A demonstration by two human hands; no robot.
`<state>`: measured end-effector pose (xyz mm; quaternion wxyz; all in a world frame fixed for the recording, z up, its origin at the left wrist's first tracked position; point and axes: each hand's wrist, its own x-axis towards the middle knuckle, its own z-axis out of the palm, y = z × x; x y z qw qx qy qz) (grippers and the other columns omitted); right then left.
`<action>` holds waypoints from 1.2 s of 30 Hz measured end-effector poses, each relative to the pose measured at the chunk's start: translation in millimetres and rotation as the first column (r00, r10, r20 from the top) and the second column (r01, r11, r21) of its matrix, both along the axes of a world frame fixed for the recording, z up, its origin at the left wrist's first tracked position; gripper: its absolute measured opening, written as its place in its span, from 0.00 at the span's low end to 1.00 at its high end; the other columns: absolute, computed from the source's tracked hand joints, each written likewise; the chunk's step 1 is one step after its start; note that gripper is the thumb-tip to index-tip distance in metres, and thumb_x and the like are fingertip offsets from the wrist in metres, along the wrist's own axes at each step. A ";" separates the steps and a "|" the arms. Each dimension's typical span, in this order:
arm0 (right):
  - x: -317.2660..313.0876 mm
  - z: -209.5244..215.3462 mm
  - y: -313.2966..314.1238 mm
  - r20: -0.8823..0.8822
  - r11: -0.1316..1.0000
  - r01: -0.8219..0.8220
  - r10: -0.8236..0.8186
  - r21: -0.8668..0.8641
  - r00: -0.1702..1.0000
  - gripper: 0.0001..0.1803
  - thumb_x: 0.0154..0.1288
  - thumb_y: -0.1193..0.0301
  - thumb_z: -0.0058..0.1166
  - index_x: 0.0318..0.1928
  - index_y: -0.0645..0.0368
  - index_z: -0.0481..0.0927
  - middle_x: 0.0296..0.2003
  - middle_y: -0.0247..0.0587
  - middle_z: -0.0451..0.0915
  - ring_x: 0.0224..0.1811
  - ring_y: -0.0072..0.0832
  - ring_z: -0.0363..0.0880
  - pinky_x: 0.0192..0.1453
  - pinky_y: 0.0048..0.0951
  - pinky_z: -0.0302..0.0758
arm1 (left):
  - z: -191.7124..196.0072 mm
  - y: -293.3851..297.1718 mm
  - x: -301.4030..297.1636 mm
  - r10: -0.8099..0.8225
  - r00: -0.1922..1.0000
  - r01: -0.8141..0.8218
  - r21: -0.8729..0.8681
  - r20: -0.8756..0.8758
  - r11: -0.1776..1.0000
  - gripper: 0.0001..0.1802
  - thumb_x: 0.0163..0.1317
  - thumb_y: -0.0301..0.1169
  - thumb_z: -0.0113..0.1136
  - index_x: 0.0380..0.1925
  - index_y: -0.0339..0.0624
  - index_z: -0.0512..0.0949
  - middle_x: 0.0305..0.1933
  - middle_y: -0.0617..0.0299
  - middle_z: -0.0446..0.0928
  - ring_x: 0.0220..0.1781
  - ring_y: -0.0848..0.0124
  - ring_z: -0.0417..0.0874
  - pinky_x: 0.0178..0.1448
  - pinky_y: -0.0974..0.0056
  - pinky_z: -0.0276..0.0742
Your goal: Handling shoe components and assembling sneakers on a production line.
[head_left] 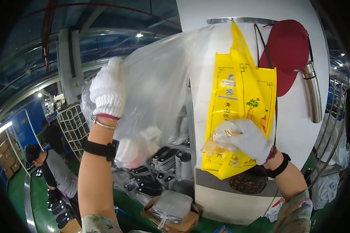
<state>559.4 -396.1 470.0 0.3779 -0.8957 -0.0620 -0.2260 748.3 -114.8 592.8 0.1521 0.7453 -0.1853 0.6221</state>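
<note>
Facing down at lower left: one person in grey (61,173). Left of centre: left hand (108,87), white knit glove, fingers closed on a large clear plastic bag (159,70) spanning the upper centre. Right of centre: small crinkled packet (212,148), clear and orange, in the closed fingers of the gloved right hand (247,139), before a hanging yellow bag (239,91). Upper right: red cap (288,48); steel flask (313,95).

2 gloved hands (108,88), 1 stretched clear bag (155,77), 1 yellow bag (225,105), 1 red cap (287,48), 1 steel flask (313,95)
</note>
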 end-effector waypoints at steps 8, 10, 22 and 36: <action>42.9 70.6 45.2 0.296 0.978 -0.162 0.194 -0.130 0.935 0.16 0.67 0.63 0.57 0.50 0.58 0.83 0.37 0.46 0.84 0.46 0.41 0.83 0.48 0.34 0.79 | 36.8 23.1 -41.1 -0.102 0.987 0.081 0.169 0.124 0.982 0.14 0.67 0.41 0.59 0.40 0.41 0.79 0.40 0.50 0.81 0.45 0.48 0.81 0.47 0.52 0.77; 81.3 92.7 16.2 0.369 0.989 -0.135 0.146 -0.055 0.918 0.18 0.64 0.61 0.58 0.49 0.59 0.83 0.36 0.49 0.84 0.45 0.44 0.83 0.47 0.36 0.80 | 49.7 27.1 -54.6 -0.021 0.995 -0.004 0.229 0.103 0.973 0.15 0.66 0.42 0.59 0.42 0.41 0.79 0.40 0.50 0.81 0.45 0.48 0.81 0.48 0.52 0.77; 179.2 163.6 -9.2 0.595 0.809 -0.006 -0.427 0.587 0.681 0.14 0.69 0.64 0.53 0.48 0.58 0.83 0.43 0.57 0.84 0.48 0.44 0.84 0.49 0.37 0.81 | 59.1 48.1 -57.4 0.133 0.972 -0.129 -0.034 0.193 0.991 0.12 0.72 0.35 0.50 0.44 0.39 0.78 0.45 0.46 0.79 0.47 0.44 0.80 0.50 0.51 0.77; 138.9 67.5 -7.8 0.724 0.863 -0.043 -0.394 0.504 0.566 0.12 0.69 0.74 0.52 0.49 0.57 0.84 0.43 0.39 0.83 0.40 0.25 0.83 0.41 0.25 0.79 | -40.6 -4.1 -175.4 -0.790 0.419 0.676 -0.428 -0.447 0.600 0.09 0.70 0.32 0.55 0.42 0.42 0.80 0.34 0.72 0.79 0.34 0.81 0.78 0.38 0.75 0.73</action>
